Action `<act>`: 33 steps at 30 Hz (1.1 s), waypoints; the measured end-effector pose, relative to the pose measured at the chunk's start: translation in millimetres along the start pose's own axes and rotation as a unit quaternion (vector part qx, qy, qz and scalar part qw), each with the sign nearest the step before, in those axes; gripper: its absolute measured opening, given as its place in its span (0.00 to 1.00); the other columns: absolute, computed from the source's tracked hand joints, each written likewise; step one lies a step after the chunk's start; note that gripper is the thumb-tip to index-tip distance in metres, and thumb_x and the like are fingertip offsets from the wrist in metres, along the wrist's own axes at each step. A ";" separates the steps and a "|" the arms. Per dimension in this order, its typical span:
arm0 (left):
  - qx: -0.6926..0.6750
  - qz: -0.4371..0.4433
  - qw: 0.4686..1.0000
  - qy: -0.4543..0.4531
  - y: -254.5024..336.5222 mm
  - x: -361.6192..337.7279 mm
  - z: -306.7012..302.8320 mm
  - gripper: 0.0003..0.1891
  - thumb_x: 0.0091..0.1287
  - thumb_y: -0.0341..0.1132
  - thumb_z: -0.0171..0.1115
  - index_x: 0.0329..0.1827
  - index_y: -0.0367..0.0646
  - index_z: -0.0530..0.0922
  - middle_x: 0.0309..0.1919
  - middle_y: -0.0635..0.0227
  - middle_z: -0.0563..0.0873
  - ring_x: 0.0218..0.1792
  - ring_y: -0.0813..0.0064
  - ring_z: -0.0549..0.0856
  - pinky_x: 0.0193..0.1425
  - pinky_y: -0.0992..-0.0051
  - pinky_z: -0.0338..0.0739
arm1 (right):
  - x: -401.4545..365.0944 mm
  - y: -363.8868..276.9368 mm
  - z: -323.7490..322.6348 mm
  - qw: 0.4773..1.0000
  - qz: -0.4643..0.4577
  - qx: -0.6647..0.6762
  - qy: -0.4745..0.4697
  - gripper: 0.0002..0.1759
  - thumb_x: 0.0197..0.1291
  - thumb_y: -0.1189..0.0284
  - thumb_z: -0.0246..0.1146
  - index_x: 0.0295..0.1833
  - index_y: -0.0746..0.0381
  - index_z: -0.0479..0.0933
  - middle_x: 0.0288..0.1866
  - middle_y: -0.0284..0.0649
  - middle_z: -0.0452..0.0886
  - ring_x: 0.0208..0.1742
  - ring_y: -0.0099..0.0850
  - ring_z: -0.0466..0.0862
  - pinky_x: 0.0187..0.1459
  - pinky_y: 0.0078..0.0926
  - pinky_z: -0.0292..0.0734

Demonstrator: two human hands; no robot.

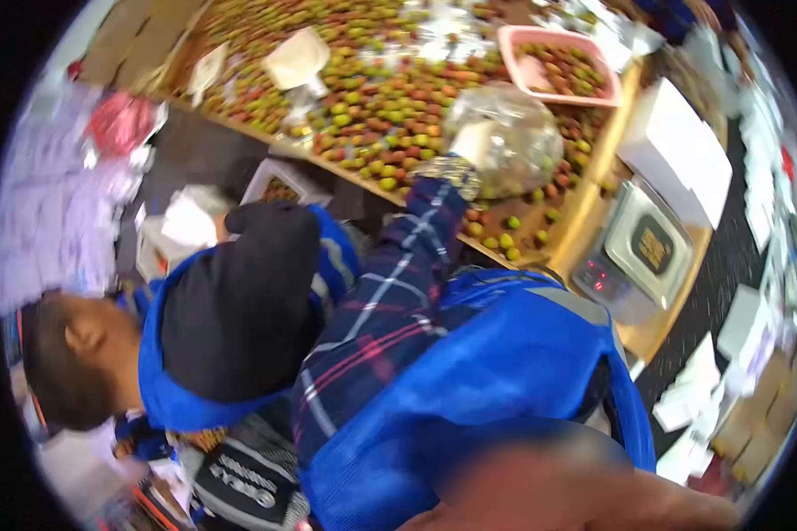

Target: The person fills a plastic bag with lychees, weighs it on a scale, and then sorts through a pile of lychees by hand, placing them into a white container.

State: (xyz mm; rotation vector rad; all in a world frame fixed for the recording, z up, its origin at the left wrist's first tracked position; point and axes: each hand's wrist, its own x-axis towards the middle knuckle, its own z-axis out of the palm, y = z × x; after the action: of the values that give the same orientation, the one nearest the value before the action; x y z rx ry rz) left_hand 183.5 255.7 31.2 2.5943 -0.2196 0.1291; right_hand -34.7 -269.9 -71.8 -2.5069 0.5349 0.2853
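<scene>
My left arm, in a plaid sleeve with a patterned cuff, reaches forward over a wide wooden tray [584, 208]. At its end my left hand [475, 142], pale and blurred, meets a puffed clear plastic bag [518, 146] and appears to grip it; the fingers are partly hidden by the film. Small round red and yellow-green fruits [385, 133] lie spread around the bag and across the tray. Close behind the bag stands a pink basin [514, 57] part filled with the same fruits. My right hand does not show.
White scoops [297, 58] lie on the fruits. Beside the tray's right edge are a scale [651, 248] with a red display and a white box [682, 146]. On my left, a co-worker in a blue vest [239, 301] stands near a white bin [155, 248].
</scene>
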 end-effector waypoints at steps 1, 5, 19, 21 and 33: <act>-0.037 0.032 0.999 0.005 1.3 -3.7 -0.9 0.29 0.67 0.41 0.76 0.69 0.37 0.85 0.63 0.46 0.91 0.65 0.52 0.90 0.70 0.57 0.84 | -5.6 1.4 -2.8 1.000 0.012 0.004 -0.009 0.51 0.68 0.48 0.70 0.87 0.67 0.65 0.76 0.65 0.80 0.76 0.58 0.81 0.78 0.48 0.75; -0.178 -0.024 0.979 -0.099 43.9 1.5 -49.9 0.32 0.60 0.25 0.76 0.71 0.38 0.85 0.64 0.57 0.93 0.63 0.63 0.91 0.68 0.68 0.84 | -36.9 18.2 -3.9 0.994 0.083 0.020 -0.064 0.51 0.68 0.48 0.70 0.87 0.67 0.65 0.76 0.65 0.80 0.76 0.58 0.81 0.78 0.47 0.75; -0.470 -0.122 0.874 0.017 113.0 38.2 -29.5 0.21 0.61 0.24 0.79 0.58 0.37 0.87 0.44 0.70 0.88 0.43 0.78 0.83 0.51 0.78 0.80 | -278.4 163.2 2.8 0.900 0.420 0.053 -0.099 0.50 0.65 0.49 0.69 0.86 0.67 0.67 0.77 0.62 0.80 0.79 0.54 0.81 0.80 0.44 0.74; -0.761 -0.268 0.590 0.044 137.5 56.7 -23.5 0.06 0.76 0.18 0.57 0.40 0.37 0.79 0.32 0.79 0.76 0.32 0.85 0.75 0.37 0.83 0.71 | -289.5 157.2 -12.9 0.881 0.455 0.061 -0.116 0.50 0.64 0.48 0.69 0.85 0.65 0.69 0.79 0.62 0.79 0.81 0.53 0.79 0.81 0.43 0.73; -0.738 -0.073 0.671 -0.002 387.2 67.3 -105.0 0.04 0.84 0.27 0.57 0.47 0.43 0.76 0.26 0.80 0.64 0.24 0.85 0.64 0.29 0.81 0.61 | -280.5 244.5 -27.8 0.900 0.400 0.158 -0.073 0.47 0.67 0.47 0.67 0.83 0.65 0.72 0.80 0.58 0.79 0.80 0.53 0.80 0.81 0.43 0.73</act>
State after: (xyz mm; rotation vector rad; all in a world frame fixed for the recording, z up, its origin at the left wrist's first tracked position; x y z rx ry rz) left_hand 174.3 -27.0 323.5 0.9455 -0.0415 -0.1032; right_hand -389.5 -385.1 -78.6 -1.8206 1.4089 0.6253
